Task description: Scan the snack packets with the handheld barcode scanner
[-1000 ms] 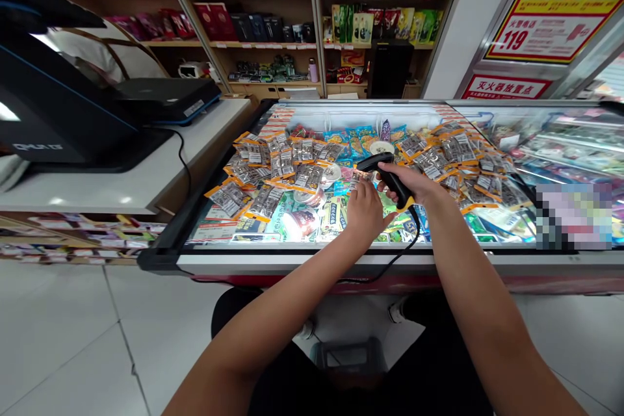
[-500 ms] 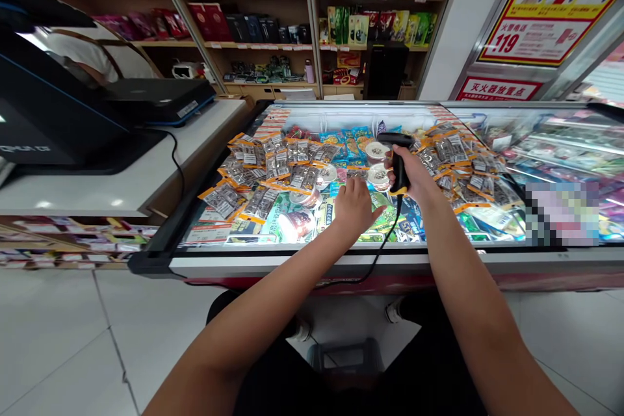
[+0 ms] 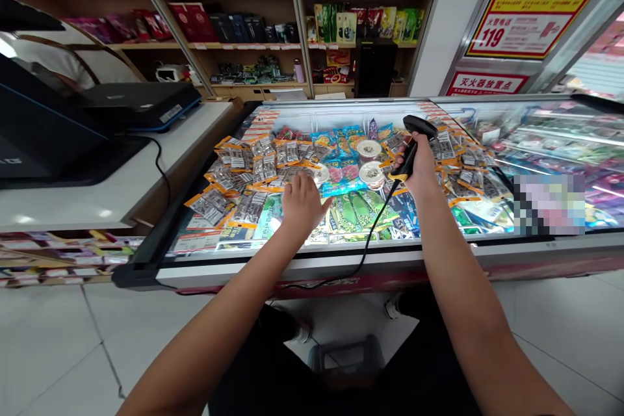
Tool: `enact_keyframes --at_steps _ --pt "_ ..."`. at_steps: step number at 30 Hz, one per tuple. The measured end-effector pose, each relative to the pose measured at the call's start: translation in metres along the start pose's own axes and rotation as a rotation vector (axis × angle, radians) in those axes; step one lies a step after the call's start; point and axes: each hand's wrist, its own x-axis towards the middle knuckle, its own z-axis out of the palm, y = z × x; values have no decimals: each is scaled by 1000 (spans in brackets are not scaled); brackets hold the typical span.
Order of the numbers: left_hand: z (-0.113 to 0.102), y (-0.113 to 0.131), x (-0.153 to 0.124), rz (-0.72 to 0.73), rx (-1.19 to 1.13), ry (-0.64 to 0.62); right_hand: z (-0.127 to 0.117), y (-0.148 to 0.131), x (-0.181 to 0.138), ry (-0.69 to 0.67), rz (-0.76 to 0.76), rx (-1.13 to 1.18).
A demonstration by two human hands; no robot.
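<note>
My right hand (image 3: 419, 162) is wrapped round the grip of a black and yellow barcode scanner (image 3: 408, 153), whose head tilts up to the right and whose cord hangs down toward the front edge. My left hand (image 3: 302, 205) is palm down over the left heap of snack packets (image 3: 263, 166), its fingers bent and the thumb stuck out to the side. Whether its fingertips touch a packet is hidden. Between the hands, white-lidded tubs (image 3: 372, 173) show beside blue bags. Another heap of orange-edged packets (image 3: 463, 162) is at my right hand's far side.
A long glass-topped freezer (image 3: 331, 253) spans the front. Left of it, a white counter (image 3: 63, 201) carries a black scale (image 3: 141, 104). A person in a white top (image 3: 63, 58) is behind it. Stocked shelves (image 3: 234, 45) line the back; a stool (image 3: 346, 354) is below me.
My left hand has moved left, from beside the tubs to the left packet heap. My right hand has shifted slightly right, turning the scanner's head upward. The view has shifted too.
</note>
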Motion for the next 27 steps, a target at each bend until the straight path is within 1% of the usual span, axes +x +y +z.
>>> enact_keyframes --at_steps 2,4,7,8,9,10,12,13,15,18,21,24,27 --pt "0 9 1 49 -19 15 0 -3 -2 -30 1 71" --pt "0 30 5 177 -59 -7 -1 -7 -5 -99 22 178" --pt "-3 72 19 512 -179 -57 -2 -15 -9 -242 58 283" --pt "-4 85 24 619 -224 -55 -2 -17 -10 -275 66 282" --pt "-6 96 29 691 -264 -51 -2 -18 -11 -294 72 264" --pt "-6 105 33 738 -298 -57 -1 -19 -12 -302 78 234" --pt "-7 114 37 758 -345 -85 0 -19 -13 -295 93 158" --pt "-7 113 37 747 -359 -102 1 -18 -12 -290 107 122" --pt "-6 105 33 716 -363 -123 3 -16 -12 -292 150 75" --pt "-3 78 18 662 -314 -132 6 -8 -13 -329 287 -1" --pt "0 46 2 558 -256 -117 7 2 -21 -372 413 -196" --pt "2 23 -10 484 -235 -86 7 11 -35 -449 437 -373" --pt "5 16 -15 465 -247 -63 7 18 -48 -523 433 -405"
